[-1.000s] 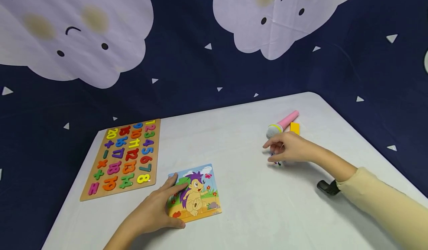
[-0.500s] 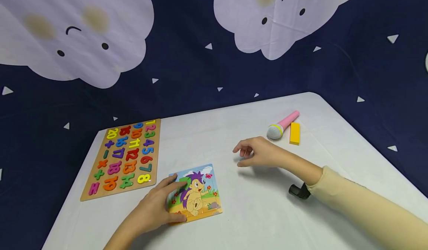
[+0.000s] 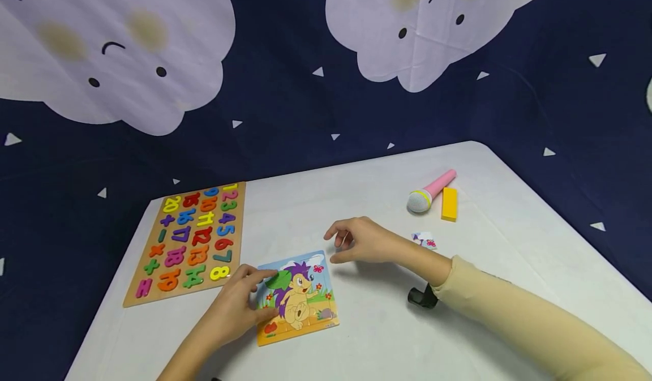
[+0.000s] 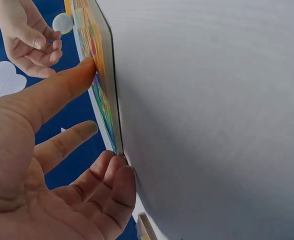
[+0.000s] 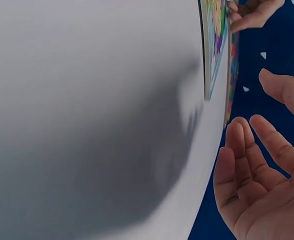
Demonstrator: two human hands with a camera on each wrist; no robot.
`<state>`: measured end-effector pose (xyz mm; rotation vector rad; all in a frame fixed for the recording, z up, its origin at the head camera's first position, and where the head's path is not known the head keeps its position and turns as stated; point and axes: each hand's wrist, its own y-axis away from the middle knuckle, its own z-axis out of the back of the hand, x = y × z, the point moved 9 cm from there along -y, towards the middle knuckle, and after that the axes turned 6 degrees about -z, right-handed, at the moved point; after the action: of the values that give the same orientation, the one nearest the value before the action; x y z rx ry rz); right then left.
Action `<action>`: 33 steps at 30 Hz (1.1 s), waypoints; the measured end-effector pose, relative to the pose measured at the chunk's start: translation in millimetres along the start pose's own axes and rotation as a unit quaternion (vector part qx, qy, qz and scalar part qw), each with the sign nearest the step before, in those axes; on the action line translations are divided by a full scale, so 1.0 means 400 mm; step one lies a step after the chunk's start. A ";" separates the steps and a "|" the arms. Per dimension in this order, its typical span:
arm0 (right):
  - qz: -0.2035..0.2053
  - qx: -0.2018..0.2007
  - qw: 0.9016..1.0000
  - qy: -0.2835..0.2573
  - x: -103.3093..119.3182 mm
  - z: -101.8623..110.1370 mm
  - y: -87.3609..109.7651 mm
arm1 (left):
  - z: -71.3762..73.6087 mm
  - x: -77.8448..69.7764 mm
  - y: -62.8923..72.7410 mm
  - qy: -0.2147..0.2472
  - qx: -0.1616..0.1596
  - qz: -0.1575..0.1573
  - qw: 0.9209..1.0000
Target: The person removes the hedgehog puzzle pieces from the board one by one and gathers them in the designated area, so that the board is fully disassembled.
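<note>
A square hedgehog jigsaw puzzle (image 3: 300,307) lies flat on the table in the head view. My left hand (image 3: 236,302) is at its left side, the thumb on the picture and the other fingers at the upper left edge and corner. In the left wrist view, the left hand's thumb (image 4: 69,87) meets the puzzle's face. My right hand (image 3: 361,240) hovers beside the puzzle's upper right corner, with loosely bent fingers and nothing between them. A small puzzle piece (image 3: 425,240) with a red butterfly sits on the table behind the right forearm.
A wooden number board (image 3: 185,239) with coloured numerals stands at the table's left. Toward the far right lie a pink toy microphone (image 3: 432,191) and a yellow block (image 3: 449,204). A dark blue cloth with clouds (image 3: 285,109) hangs behind the white table (image 3: 326,200).
My right hand has moved left from over the small puzzle piece to the puzzle's corner, uncovering the piece. The left thumb has slid up from the puzzle's lower edge onto its picture.
</note>
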<state>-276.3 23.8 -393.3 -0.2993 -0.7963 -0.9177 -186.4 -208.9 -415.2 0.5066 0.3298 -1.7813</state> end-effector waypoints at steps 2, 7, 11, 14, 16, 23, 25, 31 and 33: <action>0.008 0.009 1.000 -0.009 0.015 -0.025 -0.016 | 0.003 0.013 0.004 -0.002 0.005 0.014 1.000; 0.008 0.028 0.999 -0.026 0.046 -0.071 -0.040 | 0.007 0.031 0.009 -0.007 0.018 0.035 0.999; 0.000 0.028 0.999 -0.021 0.054 -0.086 -0.049 | 0.000 0.026 0.002 -0.002 0.020 0.029 0.999; -0.004 0.028 0.999 -0.017 0.056 -0.098 -0.058 | -0.003 0.022 -0.002 -0.002 0.018 0.027 0.999; -0.009 0.032 0.999 -0.018 0.057 -0.109 -0.063 | -0.004 0.020 -0.005 -0.003 0.017 0.026 1.000; -0.026 0.032 0.999 -0.015 0.056 -0.135 -0.072 | -0.008 0.012 -0.013 -0.004 0.017 0.021 1.000; -0.030 0.026 0.999 -0.012 0.057 -0.137 -0.072 | -0.010 0.009 -0.016 -0.005 0.016 0.018 1.000; -0.044 0.014 0.999 -0.006 0.064 -0.144 -0.073 | -0.016 0.001 -0.025 0.002 0.014 0.010 1.000; -0.050 0.011 0.999 -0.004 0.064 -0.146 -0.074 | -0.017 -0.001 -0.028 0.004 0.013 0.009 1.000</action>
<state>-262.8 -40.8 -417.4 -0.2451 -0.8355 -1.0014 -195.8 -202.5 -421.4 0.5333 0.3078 -1.7690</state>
